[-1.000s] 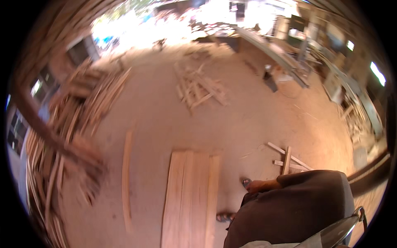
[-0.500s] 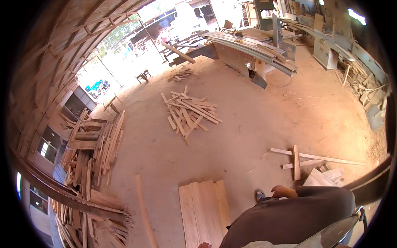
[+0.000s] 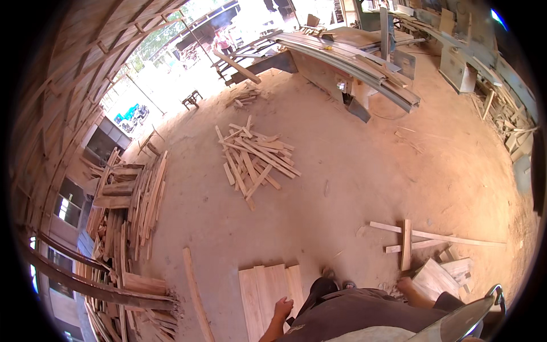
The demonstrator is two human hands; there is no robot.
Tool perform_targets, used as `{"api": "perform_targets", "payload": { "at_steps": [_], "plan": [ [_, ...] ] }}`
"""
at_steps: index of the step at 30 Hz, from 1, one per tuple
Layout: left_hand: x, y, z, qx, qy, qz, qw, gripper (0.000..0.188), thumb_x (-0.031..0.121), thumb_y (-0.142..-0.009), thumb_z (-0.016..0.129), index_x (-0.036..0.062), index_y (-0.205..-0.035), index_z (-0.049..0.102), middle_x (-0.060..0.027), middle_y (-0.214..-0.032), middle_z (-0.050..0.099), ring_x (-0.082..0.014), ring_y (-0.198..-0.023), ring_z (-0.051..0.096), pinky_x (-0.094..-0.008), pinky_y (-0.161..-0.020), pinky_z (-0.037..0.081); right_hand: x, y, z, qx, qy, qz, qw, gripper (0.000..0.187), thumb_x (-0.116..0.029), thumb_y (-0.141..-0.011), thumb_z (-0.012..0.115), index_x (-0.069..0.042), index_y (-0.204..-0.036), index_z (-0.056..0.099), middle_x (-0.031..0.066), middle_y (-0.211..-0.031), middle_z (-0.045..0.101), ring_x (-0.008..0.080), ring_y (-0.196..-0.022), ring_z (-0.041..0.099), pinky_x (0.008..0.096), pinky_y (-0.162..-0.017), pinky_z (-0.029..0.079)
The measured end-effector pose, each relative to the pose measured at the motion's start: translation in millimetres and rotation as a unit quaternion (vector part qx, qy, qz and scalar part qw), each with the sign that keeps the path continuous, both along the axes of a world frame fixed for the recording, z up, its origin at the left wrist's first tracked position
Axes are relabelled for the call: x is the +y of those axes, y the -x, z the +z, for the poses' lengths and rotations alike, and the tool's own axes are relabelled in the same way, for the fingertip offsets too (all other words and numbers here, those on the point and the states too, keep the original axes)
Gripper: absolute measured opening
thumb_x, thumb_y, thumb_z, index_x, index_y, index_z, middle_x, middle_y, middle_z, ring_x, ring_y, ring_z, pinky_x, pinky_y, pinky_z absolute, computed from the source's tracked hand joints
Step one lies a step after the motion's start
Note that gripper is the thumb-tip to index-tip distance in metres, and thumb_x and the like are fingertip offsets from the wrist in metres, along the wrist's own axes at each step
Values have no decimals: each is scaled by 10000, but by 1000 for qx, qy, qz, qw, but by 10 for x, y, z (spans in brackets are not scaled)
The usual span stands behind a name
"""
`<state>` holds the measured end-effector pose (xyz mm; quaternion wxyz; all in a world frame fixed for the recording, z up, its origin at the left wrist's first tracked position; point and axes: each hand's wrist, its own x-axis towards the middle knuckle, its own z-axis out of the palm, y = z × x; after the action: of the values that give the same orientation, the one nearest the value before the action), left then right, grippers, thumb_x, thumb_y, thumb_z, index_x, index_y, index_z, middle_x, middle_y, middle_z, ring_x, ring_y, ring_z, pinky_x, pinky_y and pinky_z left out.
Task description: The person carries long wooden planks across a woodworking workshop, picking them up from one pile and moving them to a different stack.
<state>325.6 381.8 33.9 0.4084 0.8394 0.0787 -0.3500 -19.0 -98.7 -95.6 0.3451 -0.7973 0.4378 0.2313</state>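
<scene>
Showing fuller than before: left hand [image 3: 282, 308] above boards [image 3: 259, 293].

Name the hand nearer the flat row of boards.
Left. The left hand appears over the row of boards; the right hand is away to their right, across the body.

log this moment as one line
left hand: over flat planks | right hand: beside pale board, contact unclear | ahead: loose wood pile
</scene>
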Motion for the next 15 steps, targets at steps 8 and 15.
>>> {"api": "perform_targets", "payload": {
  "at_steps": [8, 15],
  "plan": [
    [-248, -1328, -919, -115, -235, -595, 760, 469, 241, -780, 690, 97, -1225, 660, -234, -1025, 693, -364, -905, 698, -487, -769, 548, -318, -1803, -329, -86, -109, -24, 990, 404, -308, -804, 671, -83, -1135, 730, 183, -1087, 718, 271, -1028, 694, 391, -894, 535],
    [-1205, -3088, -1307, -22, -144, -456, 878, 257, 219, -845, 601, 156, -1078, 686, -181, -1000, 701, -373, -983, 674, -522, -812, 526, -1801, -3198, 478, -130, -152, -158, 967, 466, -27, -695, 730, 35, -1156, 691, 218, -982, 715, 244, -791, 715, 386, -620, 579]
  ]
}}
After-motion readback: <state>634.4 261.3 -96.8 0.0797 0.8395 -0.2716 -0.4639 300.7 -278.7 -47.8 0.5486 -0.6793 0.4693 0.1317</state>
